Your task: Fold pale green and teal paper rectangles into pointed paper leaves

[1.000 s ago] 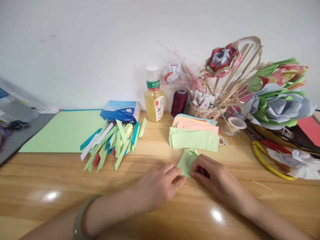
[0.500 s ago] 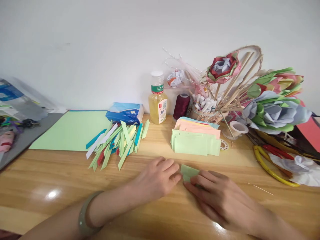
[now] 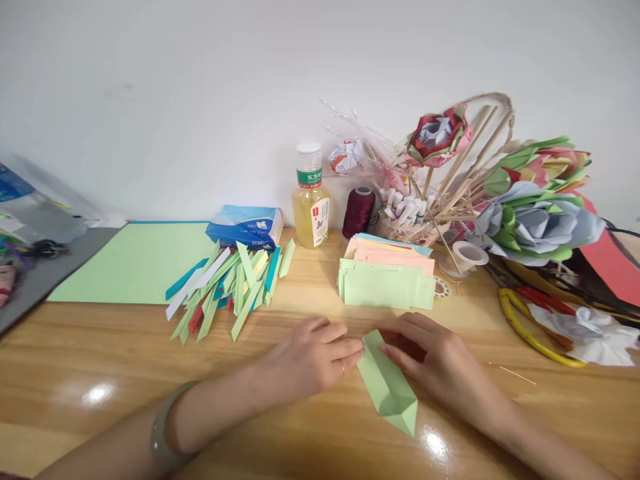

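A folded light green paper strip (image 3: pixel 384 375) lies slantwise on the wooden table, its near end creased into a point with a raised flap. My left hand (image 3: pixel 317 357) has its fingertips pinched at the strip's upper left edge. On the other side, my right hand (image 3: pixel 433 347) has its fingers curled and its thumb on the strip's upper right edge; parts of these fingers are hidden. Just beyond sits a stack of cut paper pieces (image 3: pixel 383 283), green in front, with pink and blue behind. A pile of narrow folded paper strips (image 3: pixel 245 280) lies to the left.
A large green sheet (image 3: pixel 120 267) and a blue tissue pack (image 3: pixel 245 225) lie at the back left. Along the wall stand a drink bottle (image 3: pixel 311 207), a maroon thread spool (image 3: pixel 359 210) and paper flowers (image 3: pixel 540 220). Yellow-handled tools (image 3: pixel 530 340) lie at the right.
The green strip has been turned so its pointed, flapped end, formerly away from me, now faces me. My right hand swung down over it, then back up to its right side; my left hand stayed nearby.
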Motion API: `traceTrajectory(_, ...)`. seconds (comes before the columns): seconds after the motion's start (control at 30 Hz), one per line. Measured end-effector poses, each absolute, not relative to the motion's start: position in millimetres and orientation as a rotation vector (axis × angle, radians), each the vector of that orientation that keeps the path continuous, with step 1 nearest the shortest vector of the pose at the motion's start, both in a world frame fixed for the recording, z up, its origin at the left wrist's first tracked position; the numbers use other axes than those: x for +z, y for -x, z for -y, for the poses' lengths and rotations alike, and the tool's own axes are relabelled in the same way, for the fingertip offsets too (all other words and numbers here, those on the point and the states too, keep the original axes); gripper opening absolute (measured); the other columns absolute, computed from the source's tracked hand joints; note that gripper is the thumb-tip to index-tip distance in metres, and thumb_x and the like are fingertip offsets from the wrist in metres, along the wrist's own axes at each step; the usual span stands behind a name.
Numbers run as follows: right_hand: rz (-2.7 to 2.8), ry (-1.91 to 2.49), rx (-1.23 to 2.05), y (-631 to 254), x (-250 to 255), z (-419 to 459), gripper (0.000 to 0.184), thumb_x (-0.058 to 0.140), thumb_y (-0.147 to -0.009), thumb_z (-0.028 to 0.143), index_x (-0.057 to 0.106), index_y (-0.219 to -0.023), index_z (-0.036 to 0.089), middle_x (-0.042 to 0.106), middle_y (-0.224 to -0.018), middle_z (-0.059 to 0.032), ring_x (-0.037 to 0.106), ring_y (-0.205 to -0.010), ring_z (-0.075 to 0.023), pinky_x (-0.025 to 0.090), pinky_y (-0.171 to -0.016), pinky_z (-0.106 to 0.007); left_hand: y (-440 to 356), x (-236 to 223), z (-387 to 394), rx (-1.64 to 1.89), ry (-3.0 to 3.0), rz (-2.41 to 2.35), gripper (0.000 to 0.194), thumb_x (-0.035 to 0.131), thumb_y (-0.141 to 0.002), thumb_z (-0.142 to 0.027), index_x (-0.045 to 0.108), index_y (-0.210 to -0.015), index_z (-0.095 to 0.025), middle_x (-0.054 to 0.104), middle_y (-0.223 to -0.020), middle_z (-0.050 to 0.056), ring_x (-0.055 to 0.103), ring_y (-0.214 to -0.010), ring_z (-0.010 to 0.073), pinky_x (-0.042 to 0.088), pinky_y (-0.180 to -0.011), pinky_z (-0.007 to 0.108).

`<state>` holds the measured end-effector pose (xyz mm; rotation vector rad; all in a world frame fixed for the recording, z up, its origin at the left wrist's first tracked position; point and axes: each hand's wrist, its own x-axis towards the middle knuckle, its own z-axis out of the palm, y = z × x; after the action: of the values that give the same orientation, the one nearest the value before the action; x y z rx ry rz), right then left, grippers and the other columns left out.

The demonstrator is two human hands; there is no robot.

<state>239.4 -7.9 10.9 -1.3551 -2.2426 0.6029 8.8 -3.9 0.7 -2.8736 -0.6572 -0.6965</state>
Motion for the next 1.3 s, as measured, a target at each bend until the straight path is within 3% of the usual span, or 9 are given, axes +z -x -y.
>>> traceTrajectory(0.17, 2.237, 1.382, 0.587, -233, 8, 9, 0.015, 0.050, -0.089, 0.025, 0.064, -0.085, 0.021, 0.061, -0.076, -0.0015, 0.059, -0.064, -0.0143, 0.047, -0.056, -0.026, -7, 0, 2, -0.638, 2.856, 0.624, 0.021, 0.043, -0.097, -0.015, 0.062, -0.104, -0.013, 0.067, -0.107, 0.000, 0.053, -0.089, 0.0154, 0.043, -0.075, 0.030)
traceTrajectory(0.63, 2.612, 0.888, 0.145, -238, 8, 13, 0.029, 0.035, -0.095, 0.015, 0.064, -0.100, 0.011, 0.061, -0.079, -0.0088, 0.056, -0.073, -0.0183, 0.048, -0.059, -0.028, -7, -2, 0, -0.591, 2.847, 0.615, 0.020, 0.045, -0.096, -0.017, 0.063, -0.106, -0.015, 0.066, -0.110, 0.001, 0.055, -0.092, 0.0150, 0.046, -0.078, 0.029)
traceTrajectory(0.8, 2.644, 0.815, 0.101, -239, 9, 13, 0.030, 0.034, -0.096, 0.013, 0.063, -0.102, 0.008, 0.061, -0.080, -0.0102, 0.055, -0.075, -0.0191, 0.050, -0.062, -0.029, -10, -1, -1, -0.647, 2.852, 0.584, 0.020, 0.046, -0.096, -0.016, 0.065, -0.097, -0.014, 0.066, -0.111, 0.002, 0.056, -0.099, 0.0164, 0.045, -0.087, 0.032)
traceTrajectory(0.97, 2.668, 0.793, 0.083, -240, 9, 13, 0.030, 0.033, -0.096, 0.013, 0.062, -0.104, 0.010, 0.062, -0.082, -0.0102, 0.056, -0.076, -0.0186, 0.051, -0.062, -0.030, -9, -5, -3, -0.645, 2.879, 0.556, 0.028, 0.037, -0.098, -0.015, 0.065, -0.102, -0.013, 0.066, -0.112, 0.002, 0.051, -0.115, 0.0203, 0.042, -0.095, 0.036)
traceTrajectory(1.3, 2.697, 0.811, 0.134, -238, 15, 12, 0.030, 0.034, -0.095, 0.015, 0.063, -0.100, 0.013, 0.061, -0.082, -0.0092, 0.055, -0.075, -0.0183, 0.047, -0.061, -0.030, -9, -1, -5, -0.542, 2.883, 0.514, 0.027, 0.039, -0.096, -0.014, 0.066, -0.101, -0.014, 0.069, -0.108, 0.001, 0.054, -0.114, 0.0193, 0.042, -0.096, 0.032)
